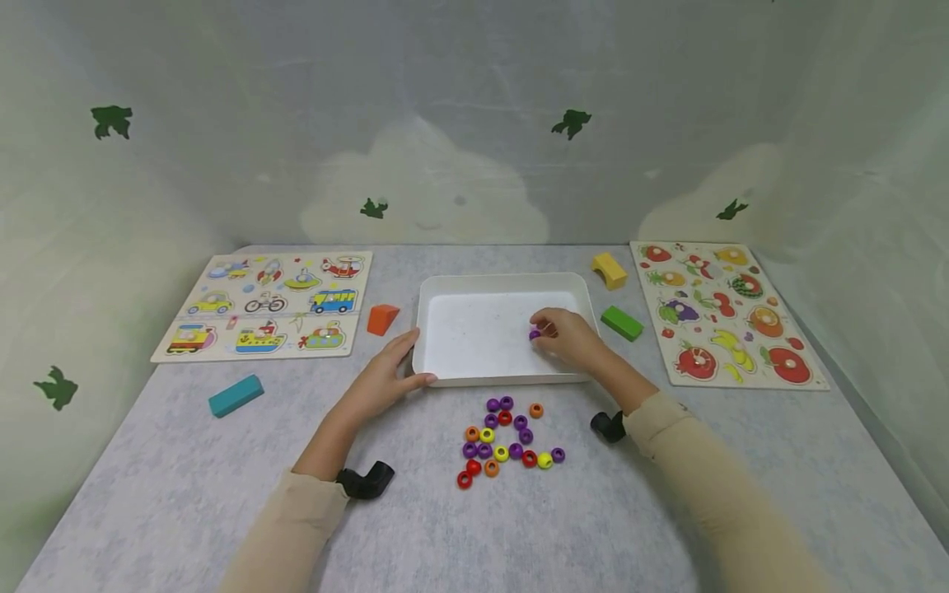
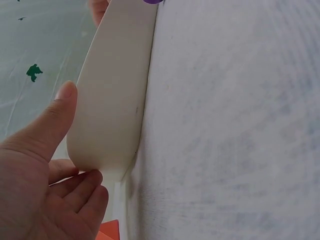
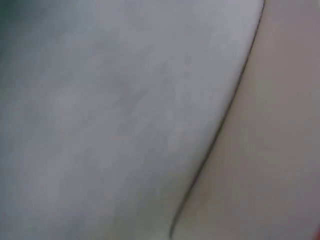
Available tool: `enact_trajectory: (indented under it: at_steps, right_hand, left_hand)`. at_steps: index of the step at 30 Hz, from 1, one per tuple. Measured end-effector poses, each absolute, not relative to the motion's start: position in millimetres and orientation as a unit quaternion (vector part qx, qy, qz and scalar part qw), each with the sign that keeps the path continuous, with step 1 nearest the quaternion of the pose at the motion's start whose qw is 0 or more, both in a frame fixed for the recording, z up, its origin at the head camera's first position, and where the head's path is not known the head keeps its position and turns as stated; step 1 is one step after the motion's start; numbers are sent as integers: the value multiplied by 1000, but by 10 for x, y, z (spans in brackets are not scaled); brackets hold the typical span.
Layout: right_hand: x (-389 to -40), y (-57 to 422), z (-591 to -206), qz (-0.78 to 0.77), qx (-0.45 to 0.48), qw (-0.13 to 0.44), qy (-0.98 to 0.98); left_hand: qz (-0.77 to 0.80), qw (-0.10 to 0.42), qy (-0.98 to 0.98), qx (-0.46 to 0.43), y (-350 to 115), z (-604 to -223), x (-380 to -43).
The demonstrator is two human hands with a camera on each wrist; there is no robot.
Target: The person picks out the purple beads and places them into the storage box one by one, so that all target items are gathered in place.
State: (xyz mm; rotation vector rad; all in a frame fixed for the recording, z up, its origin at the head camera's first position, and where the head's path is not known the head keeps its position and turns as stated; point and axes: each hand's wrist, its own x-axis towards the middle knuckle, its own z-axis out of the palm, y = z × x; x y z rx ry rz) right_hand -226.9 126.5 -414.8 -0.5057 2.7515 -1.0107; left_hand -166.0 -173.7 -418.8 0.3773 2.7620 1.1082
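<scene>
A shallow white tray (image 1: 474,338) lies on the table, its outer wall (image 2: 112,85) close up in the left wrist view. My left hand (image 1: 381,379) holds the tray's near left corner, thumb at the rim and fingers (image 2: 82,192) against the outside wall. Over the right part of the tray, my right hand (image 1: 567,336) pinches a purple bead (image 1: 535,334) between thumb and fingers. In front of the tray, several loose beads (image 1: 501,453) in purple, red, orange and yellow lie scattered. The right wrist view is blurred and shows only tray wall (image 3: 270,150) and tabletop.
A vehicle puzzle board (image 1: 296,284) lies at the left and a fruit puzzle board (image 1: 712,329) at the right. Around the tray are an orange block (image 1: 382,319), a teal block (image 1: 236,396), a green block (image 1: 621,323) and a yellow arch block (image 1: 610,270).
</scene>
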Motion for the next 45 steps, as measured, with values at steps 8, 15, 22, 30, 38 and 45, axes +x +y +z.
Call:
enact_trajectory:
  at_steps: [8, 15, 22, 30, 38, 45]
  right_hand:
    - [-1649, 1470, -3821, -397, -251, 32, 882]
    - [-1085, 1628, -3880, -420, -280, 65, 861]
    - [-908, 1658, -4177, -384, -297, 170, 857]
    - [-938, 1638, -4213, -368, -304, 161, 864]
    - [-1385, 1642, -3928, -407, -287, 26, 867]
    - [-1999, 1512, -4011, -392, -217, 21, 894]
  left_hand:
    - [368, 72, 919, 126, -1727, -4188, -1655]
    - [372, 65, 917, 127, -1730, -4172, -1648]
    - [372, 63, 917, 130, -1725, -4187, -1656]
    - [376, 65, 915, 130, -1725, -4193, -1649]
    - [381, 66, 914, 123, -1735, -4190, -1647]
    - [381, 65, 913, 128, -1737, -4196, -1651]
